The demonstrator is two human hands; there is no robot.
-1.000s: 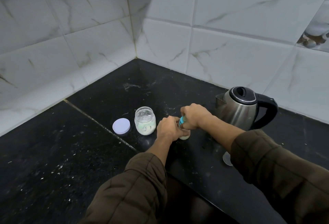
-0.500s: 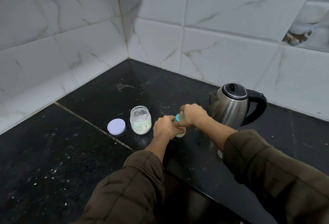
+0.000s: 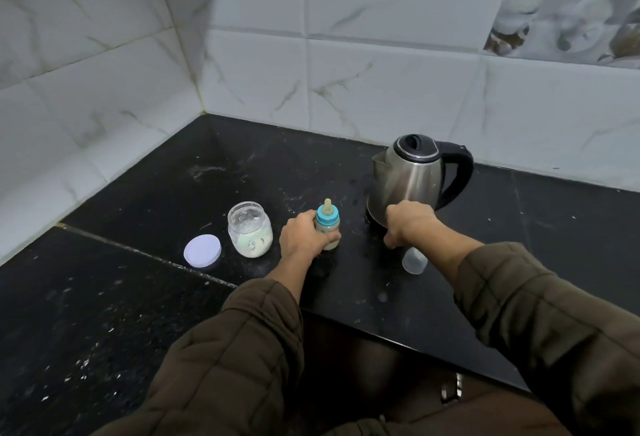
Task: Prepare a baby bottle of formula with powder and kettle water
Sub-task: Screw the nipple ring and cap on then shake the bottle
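On the black stone counter (image 3: 145, 297) stood a stainless steel kettle with a black handle (image 3: 412, 179); a glass jar of white powder (image 3: 249, 231) stood left of the left hand (image 3: 301, 238), whose fingers clasped the upright teal-collared baby bottle (image 3: 327, 224); the right hand (image 3: 408, 224) hung before the kettle, fingers loosely curled, empty.

Brushed steel on the kettle (image 3: 407, 179), a soft satin sheen, topped by a glossy black plastic lid and handle. The baby bottle (image 3: 328, 226) is cloudy plastic with a smooth teal collar and a matt, rubbery teat. The jar (image 3: 249, 229) is clear and shiny, its lilac lid (image 3: 202, 250) matt plastic. The counter (image 3: 138, 297) is polished, speckled black stone. The wall tiles (image 3: 381, 89) are glossy and marbled, the sleeves (image 3: 235, 359) quilted matt cloth.
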